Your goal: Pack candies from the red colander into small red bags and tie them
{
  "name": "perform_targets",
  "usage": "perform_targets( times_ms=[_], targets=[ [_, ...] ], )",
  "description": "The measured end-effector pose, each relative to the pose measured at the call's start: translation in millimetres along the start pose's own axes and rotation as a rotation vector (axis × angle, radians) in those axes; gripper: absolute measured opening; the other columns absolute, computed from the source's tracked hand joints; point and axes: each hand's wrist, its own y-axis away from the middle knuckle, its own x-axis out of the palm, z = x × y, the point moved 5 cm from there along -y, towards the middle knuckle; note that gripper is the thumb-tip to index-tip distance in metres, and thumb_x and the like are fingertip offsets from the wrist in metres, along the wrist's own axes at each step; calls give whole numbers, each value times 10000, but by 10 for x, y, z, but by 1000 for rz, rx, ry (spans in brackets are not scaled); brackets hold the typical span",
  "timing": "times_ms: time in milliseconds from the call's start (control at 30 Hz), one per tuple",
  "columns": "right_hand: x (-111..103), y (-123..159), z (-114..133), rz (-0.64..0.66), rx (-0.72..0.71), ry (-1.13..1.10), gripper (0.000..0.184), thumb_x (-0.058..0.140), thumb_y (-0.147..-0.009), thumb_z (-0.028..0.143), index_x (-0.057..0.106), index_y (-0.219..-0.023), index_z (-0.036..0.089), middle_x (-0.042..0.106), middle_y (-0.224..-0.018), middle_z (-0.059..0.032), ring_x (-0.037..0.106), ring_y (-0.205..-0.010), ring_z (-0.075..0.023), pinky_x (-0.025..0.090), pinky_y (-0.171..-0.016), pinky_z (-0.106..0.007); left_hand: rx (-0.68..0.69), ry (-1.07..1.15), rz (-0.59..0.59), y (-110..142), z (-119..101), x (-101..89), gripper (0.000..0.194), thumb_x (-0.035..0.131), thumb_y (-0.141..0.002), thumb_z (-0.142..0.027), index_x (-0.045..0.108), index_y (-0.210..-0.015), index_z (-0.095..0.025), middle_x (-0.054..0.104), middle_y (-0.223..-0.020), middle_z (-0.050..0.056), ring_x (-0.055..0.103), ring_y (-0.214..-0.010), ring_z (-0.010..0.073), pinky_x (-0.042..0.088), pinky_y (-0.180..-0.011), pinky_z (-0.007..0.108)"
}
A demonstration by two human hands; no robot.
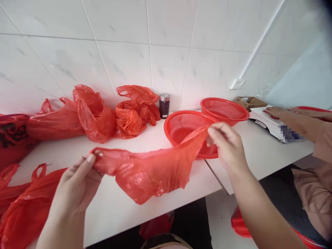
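Stretched between my two hands above the table (111,221) is a thin red plastic bag (153,171), its lower part hanging loose. My left hand (81,180) pinches one upper corner between thumb and fingers. The opposite corner is gripped by my right hand (227,141), higher up and in front of a red mesh basket (178,129). The bag covers part of that basket's near rim. A second red basket (224,107) stands just behind it to the right.
Filled red bags (57,121) line the wall on the left, with another bag (33,204) nearer me. A dark tumbler (164,105) stands by the wall. At right, a co-worker's hand (276,112) rests on a white scale (269,124), near a cardboard box (250,102).
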Motion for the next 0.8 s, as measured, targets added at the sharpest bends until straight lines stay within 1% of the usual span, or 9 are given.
perform_targets(
  times_ms=[67,167,233,300,433,500,600,733,800],
  targets=[
    [125,-185,199,-17,-59,-103,235,508,-897,471,516,-890,236,582,-845,-10,569,-721,-136,485,-621,-236,65,107,28,-118,-211,217,202,788,-709,-274,724,-888,-205,731,-868,-46,610,-738,86,515,-696,183],
    [408,-294,457,147,-146,-184,224,535,-901,444,525,-860,225,612,-828,-8,600,-771,-139,505,-705,-259,175,78,82,-201,-428,472,185,728,-786,-225,725,-967,-184,725,-1035,-3,606,-784,86,490,-655,177],
    [464,-316,610,100,-207,-274,196,533,-914,421,514,-870,231,630,-824,-3,615,-795,-142,508,-749,-278,290,-21,83,-210,-527,540,220,730,-791,-234,723,-1005,-184,717,-1058,19,598,-774,93,478,-635,188],
    [518,-335,713,118,-210,-351,184,521,-924,412,508,-882,233,655,-846,-9,627,-805,-146,513,-751,-289,363,-122,106,-211,-574,561,259,737,-788,-258,717,-1039,-196,719,-1014,23,594,-765,96,476,-654,196],
    [725,-374,786,376,-135,-498,205,584,-897,392,522,-825,210,695,-925,-38,648,-782,-153,514,-710,-289,392,-167,92,-240,-583,491,252,733,-787,-297,721,-1023,-210,715,-1022,25,607,-876,117,475,-770,212],
    [780,-408,782,376,-112,-586,202,584,-901,386,512,-828,212,699,-978,-36,650,-739,-139,507,-673,-275,417,-162,33,-258,-594,437,248,735,-783,-304,724,-1017,-223,708,-1078,23,608,-948,130,466,-834,231],
    [896,-429,807,434,-130,-527,208,607,-888,381,522,-822,204,690,-1062,-49,647,-710,-123,499,-667,-266,430,-193,14,-283,-591,404,241,741,-772,-317,728,-1000,-240,710,-1086,15,606,-1037,157,446,-931,273],
    [953,-444,888,338,-175,-535,207,577,-903,383,505,-824,206,677,-1106,-35,587,-568,-70,464,-574,-234,420,-220,-24,-300,-563,361,300,712,-786,-353,708,-1070,-259,698,-1122,21,589,-1123,196,438,-991,314],
    [1045,-415,931,452,-188,-466,206,591,-890,380,522,-816,201,680,-1083,-32,553,-553,-60,449,-550,-221,390,-185,-7,-292,-547,359,331,696,-794,-368,688,-1102,-249,686,-1140,37,605,-1096,209,478,-948,323]
  ],
)
